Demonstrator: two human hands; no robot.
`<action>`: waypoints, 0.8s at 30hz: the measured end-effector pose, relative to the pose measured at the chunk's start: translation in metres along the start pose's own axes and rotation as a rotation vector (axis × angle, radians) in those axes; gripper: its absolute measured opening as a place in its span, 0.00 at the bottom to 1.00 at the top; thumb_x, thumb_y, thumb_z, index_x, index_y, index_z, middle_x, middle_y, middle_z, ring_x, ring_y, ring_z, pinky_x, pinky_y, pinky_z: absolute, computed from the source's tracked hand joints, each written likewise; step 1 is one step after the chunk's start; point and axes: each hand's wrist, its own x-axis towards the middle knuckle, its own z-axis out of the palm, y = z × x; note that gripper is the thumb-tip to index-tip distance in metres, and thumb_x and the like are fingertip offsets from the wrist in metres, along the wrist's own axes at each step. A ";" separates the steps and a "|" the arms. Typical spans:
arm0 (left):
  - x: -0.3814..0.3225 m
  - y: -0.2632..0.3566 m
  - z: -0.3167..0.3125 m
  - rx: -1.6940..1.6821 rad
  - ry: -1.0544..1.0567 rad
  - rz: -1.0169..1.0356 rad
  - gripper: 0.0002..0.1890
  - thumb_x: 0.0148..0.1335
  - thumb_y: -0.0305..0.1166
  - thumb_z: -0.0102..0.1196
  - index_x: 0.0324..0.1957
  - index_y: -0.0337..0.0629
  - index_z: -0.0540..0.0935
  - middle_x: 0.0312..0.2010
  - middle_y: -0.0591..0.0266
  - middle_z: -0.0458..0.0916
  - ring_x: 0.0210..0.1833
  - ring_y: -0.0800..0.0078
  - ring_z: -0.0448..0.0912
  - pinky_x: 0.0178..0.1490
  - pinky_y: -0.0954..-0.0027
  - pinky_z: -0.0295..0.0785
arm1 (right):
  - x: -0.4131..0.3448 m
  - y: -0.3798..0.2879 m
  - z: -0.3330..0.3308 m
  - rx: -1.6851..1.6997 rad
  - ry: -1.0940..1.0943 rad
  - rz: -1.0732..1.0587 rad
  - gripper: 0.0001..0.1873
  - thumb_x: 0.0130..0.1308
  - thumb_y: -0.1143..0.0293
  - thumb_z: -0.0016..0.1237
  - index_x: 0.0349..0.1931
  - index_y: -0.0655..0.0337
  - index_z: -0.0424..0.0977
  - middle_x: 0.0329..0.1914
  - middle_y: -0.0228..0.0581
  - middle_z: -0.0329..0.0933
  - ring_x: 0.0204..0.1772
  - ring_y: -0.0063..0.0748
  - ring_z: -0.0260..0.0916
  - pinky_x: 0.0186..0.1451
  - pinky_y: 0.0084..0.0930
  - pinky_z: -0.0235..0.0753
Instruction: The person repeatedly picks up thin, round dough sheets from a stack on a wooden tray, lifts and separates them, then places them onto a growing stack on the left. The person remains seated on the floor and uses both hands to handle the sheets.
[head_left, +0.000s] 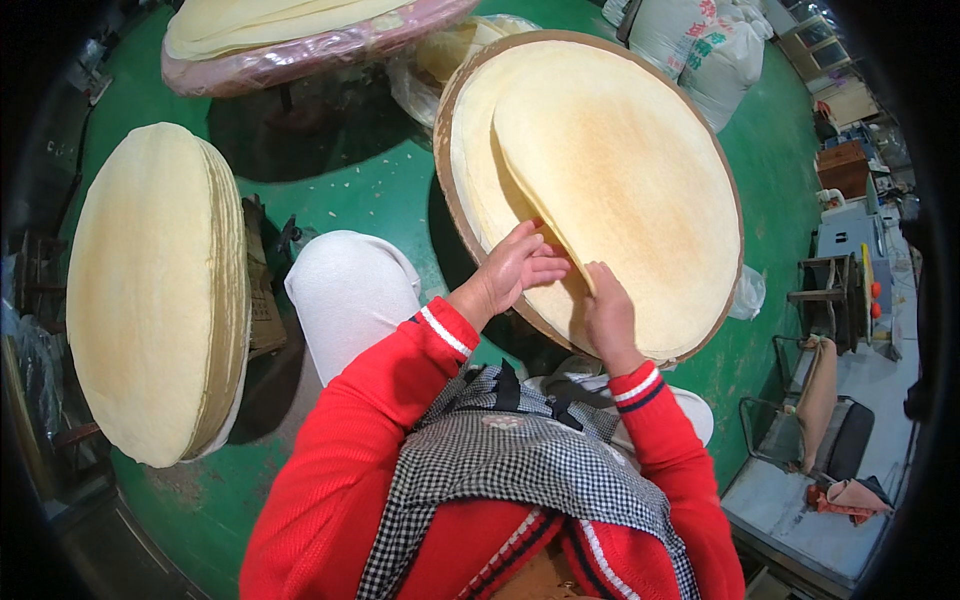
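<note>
A wide round table (448, 172) with a brown rim stands before me, bearing large, thin, pale-yellow round flatbreads. The left edge of the top flatbread (622, 157) is raised off the flatbread beneath it (474, 142). My right hand (611, 319) grips that raised edge near the table's front, thumb on the upper side. Just left of it, my left hand (519, 264) has its palm turned up and its fingers apart. Its fingertips lie close to the lifted edge; whether they touch it I cannot tell.
To my left stands a tall stack of similar flatbreads (142, 292) beside a cardboard box (264, 300). More flatbreads (277, 22) lie on a plastic-wrapped round stand (300, 66) at the far left. White sacks (720, 67) stand beyond the table. A metal-framed chair (821, 420) is at right.
</note>
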 end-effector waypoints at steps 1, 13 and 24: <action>0.001 -0.001 -0.002 0.032 0.058 0.011 0.28 0.66 0.33 0.37 0.65 0.38 0.47 0.49 0.44 0.68 0.49 0.59 0.75 0.53 0.65 0.72 | 0.010 0.014 -0.016 0.026 -0.232 0.116 0.15 0.58 0.71 0.44 0.46 0.63 0.71 0.43 0.51 0.73 0.45 0.49 0.72 0.49 0.37 0.71; 0.019 -0.008 0.011 0.235 0.255 0.094 0.31 0.62 0.30 0.44 0.64 0.28 0.50 0.55 0.49 0.65 0.58 0.66 0.66 0.63 0.72 0.58 | 0.100 0.093 -0.305 0.095 0.296 0.030 0.15 0.68 0.72 0.35 0.48 0.69 0.71 0.39 0.36 0.77 0.40 0.25 0.73 0.44 0.23 0.72; 0.058 0.012 0.000 0.050 0.151 0.012 0.09 0.64 0.37 0.46 0.36 0.42 0.72 0.29 0.65 0.73 0.30 0.78 0.72 0.31 0.77 0.70 | 0.017 0.053 -0.002 0.197 0.263 0.075 0.17 0.54 0.82 0.42 0.45 0.60 0.72 0.41 0.52 0.75 0.45 0.51 0.74 0.46 0.36 0.74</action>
